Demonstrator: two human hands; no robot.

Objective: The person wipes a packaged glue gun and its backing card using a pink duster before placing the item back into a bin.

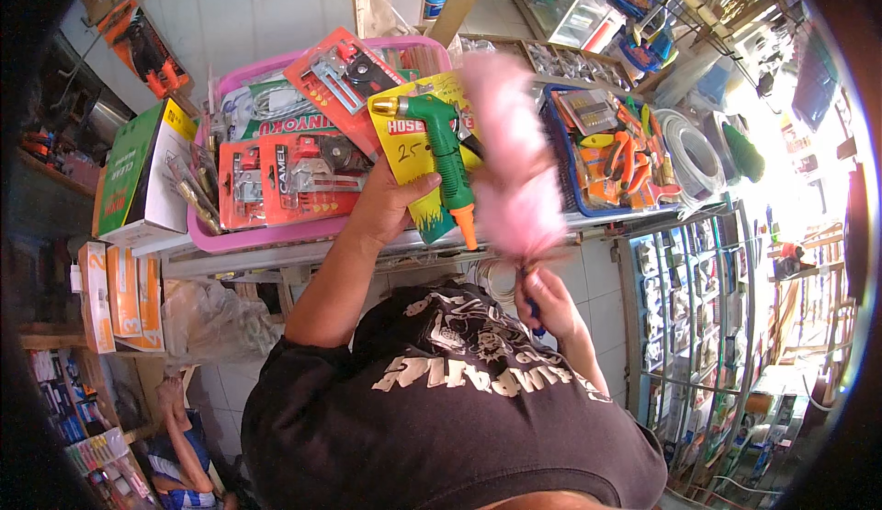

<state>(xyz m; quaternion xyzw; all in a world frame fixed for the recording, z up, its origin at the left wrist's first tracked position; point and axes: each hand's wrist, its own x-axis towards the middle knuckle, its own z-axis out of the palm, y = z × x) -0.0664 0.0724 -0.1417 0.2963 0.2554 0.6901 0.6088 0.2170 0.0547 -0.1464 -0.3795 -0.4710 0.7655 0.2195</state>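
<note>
My left hand (pixel 391 201) grips the lower left edge of a yellow card with a green hose nozzle (pixel 444 148) mounted on it. The nozzle has a brass tip and an orange end piece. In my right hand (pixel 549 303) is the dark blue handle of a pink fluffy duster (pixel 515 158). Its fluff is blurred and stands just right of the card, over part of its edge. Behind my left hand lies a pink plastic tray (pixel 310 236) with red-carded Camel tools (pixel 313 169) in it. Another red-carded tool (pixel 344 72) leans at the tray's back.
Right of the duster stands a blue basket (pixel 606 211) of pliers and carded tools, beside a coil of white cable (pixel 691 151). A green and white box (pixel 141 172) is left of the tray. Glass shelving (pixel 689 303) stands low right. Another person's arm (pixel 180 427) shows lower left.
</note>
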